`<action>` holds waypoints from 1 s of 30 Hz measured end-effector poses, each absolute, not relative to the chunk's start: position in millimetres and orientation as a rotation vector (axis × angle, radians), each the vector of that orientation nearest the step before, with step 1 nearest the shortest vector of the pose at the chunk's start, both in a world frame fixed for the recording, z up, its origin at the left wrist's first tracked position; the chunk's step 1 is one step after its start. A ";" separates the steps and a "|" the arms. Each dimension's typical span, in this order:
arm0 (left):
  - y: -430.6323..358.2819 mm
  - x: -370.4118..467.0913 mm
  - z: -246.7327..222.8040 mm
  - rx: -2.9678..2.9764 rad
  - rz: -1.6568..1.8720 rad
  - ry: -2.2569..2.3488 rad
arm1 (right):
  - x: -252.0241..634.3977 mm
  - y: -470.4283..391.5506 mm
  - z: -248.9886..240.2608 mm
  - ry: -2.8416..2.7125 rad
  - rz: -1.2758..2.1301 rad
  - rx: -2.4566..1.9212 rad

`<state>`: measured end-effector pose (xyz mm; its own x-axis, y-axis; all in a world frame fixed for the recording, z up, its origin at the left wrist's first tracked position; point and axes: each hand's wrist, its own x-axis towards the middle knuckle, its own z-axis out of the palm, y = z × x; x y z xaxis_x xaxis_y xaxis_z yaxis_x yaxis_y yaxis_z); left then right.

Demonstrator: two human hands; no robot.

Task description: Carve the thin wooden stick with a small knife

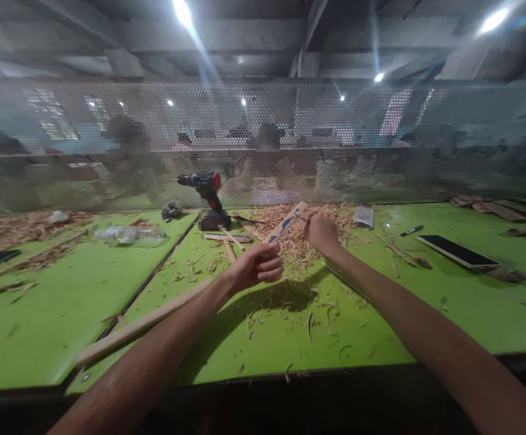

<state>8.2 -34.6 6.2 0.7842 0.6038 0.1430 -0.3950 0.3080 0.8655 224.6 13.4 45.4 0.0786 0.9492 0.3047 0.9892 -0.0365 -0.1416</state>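
Observation:
My left hand [259, 267] is closed round the lower end of a flat, pale wooden strip [287, 223] with dark blue markings. The strip slants up and away to the right, above a heap of wood shavings [335, 219]. At its upper right edge, my right hand [321, 234] is closed on a thin, dark tool [299, 216], whose tip meets or nearly meets the strip. The fingers hide most of this tool, so its kind cannot be made out. A long wooden stick [145, 326] lies on the green table [226, 344], partly beneath my left forearm.
A cordless drill [206, 196] stands upright behind my left hand. Leftward lie a clear plastic bottle [131, 234] and more shavings [22, 225]. Rightward are a small packet [364, 217], a marker [412, 230] and a phone [458, 251]. A perforated screen [244, 169] closes the back.

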 end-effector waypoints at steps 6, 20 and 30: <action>-33.6 10.0 4.7 1.039 0.658 0.313 | 237.1 31.5 45.5 -1.915 -0.153 -2.142; -27.6 18.6 -7.6 1.272 0.820 0.464 | 250.3 12.8 44.4 -1.968 -0.193 -2.088; -35.3 37.0 -9.6 1.780 0.965 1.026 | 205.3 -15.4 32.7 -2.180 -0.268 -2.055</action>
<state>37.0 -35.3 -9.6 0.3671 0.9080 0.2017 0.2576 -0.3076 0.9160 205.3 -15.4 32.7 -0.0617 0.9741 0.2177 0.9978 0.0549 0.0374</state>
